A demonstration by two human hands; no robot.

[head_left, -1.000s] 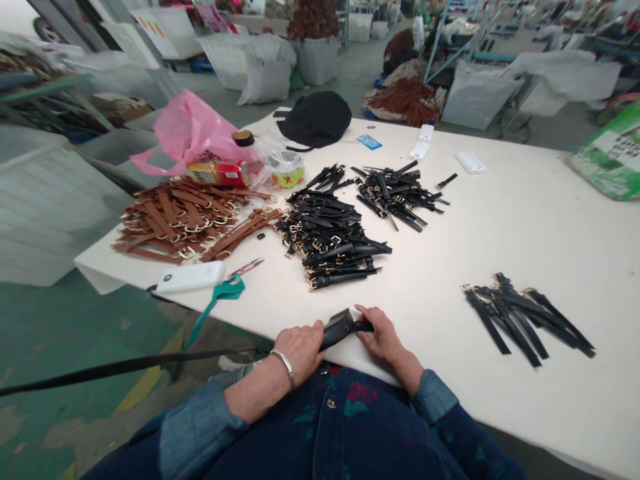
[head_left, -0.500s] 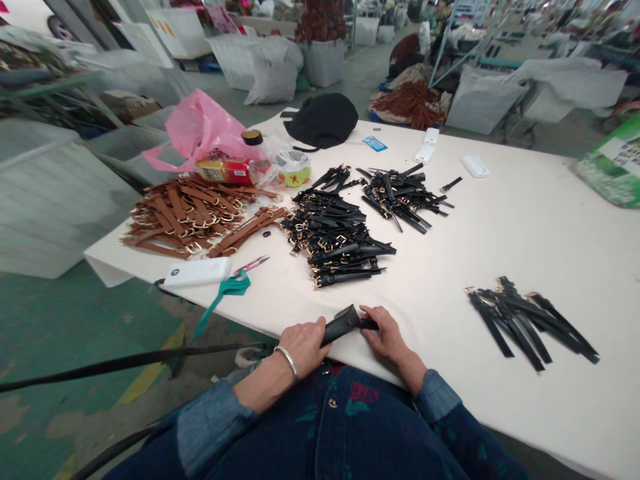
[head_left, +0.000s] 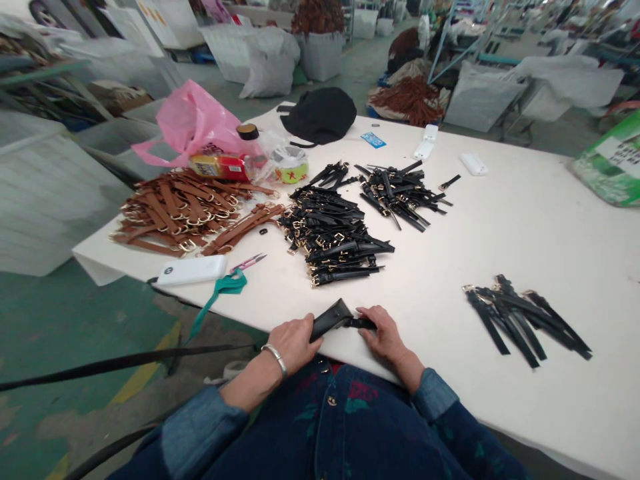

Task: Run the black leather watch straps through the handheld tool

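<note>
My left hand is wrapped round a wide, folded black leather piece at the table's near edge. A short, narrow black strap runs from the tip of that piece to my right hand, whose thumb and fingers pinch its other end. Whether the strap passes through the folded piece or only touches it, I cannot tell. Just beyond my hands lies a dense pile of black buckle straps with gold-coloured buckles. A smaller group of black straps is spread out to the right.
Brown buckle straps are heaped at the left, near pink-handled thread snips, a white power bank and a green ribbon. Another black strap pile, a pink bag and a black cap sit farther back.
My left hand has shifted slightly left with the black leather piece, and more of the narrow strap now shows between my hands. The view has moved a little too.
</note>
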